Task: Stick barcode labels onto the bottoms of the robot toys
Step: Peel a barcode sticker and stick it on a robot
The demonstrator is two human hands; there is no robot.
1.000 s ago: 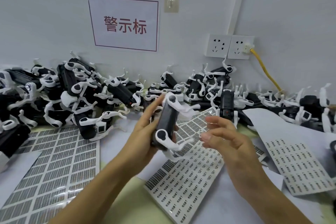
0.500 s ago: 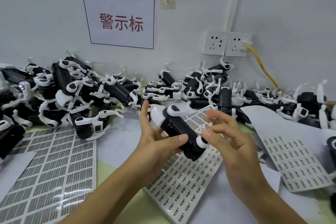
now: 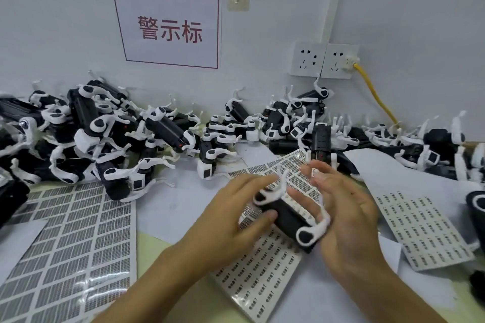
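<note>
A black plastic robot toy with white curved legs (image 3: 286,220) is held just above the middle sheet of small barcode labels (image 3: 265,278), lying on a slant between both hands with a pale strip along its upper face turned toward the camera. The left hand (image 3: 231,220) grips its near-left end, thumb pressed on the black body and fingers curled over the white leg joint. The right hand (image 3: 343,215) cradles the far side, palm against the body; a small white barcode label (image 3: 314,172) clings to one raised fingertip, so this grip is partly a hold on the toy and partly a carrier for the sticker.

The step in hand looks like turning the toy so its underside faces up, ready for the label. To do it well, the left hand should take the whole weight and keep the flat bottom steady and level, legs splayed clear of the target patch. The labelled fingertip should then come down edge-first and be smoothed flat, so the sticker sits square without wrinkles. Motion blur hides exactly which face is the bottom.

Around this, a larger sheet of grey labels (image 3: 70,241) lies on the desk (image 3: 154,241) to the left, another sheet of small labels (image 3: 425,231) to the right, and a heap of black-and-white robot toys (image 3: 105,136) runs along the wall.
</note>
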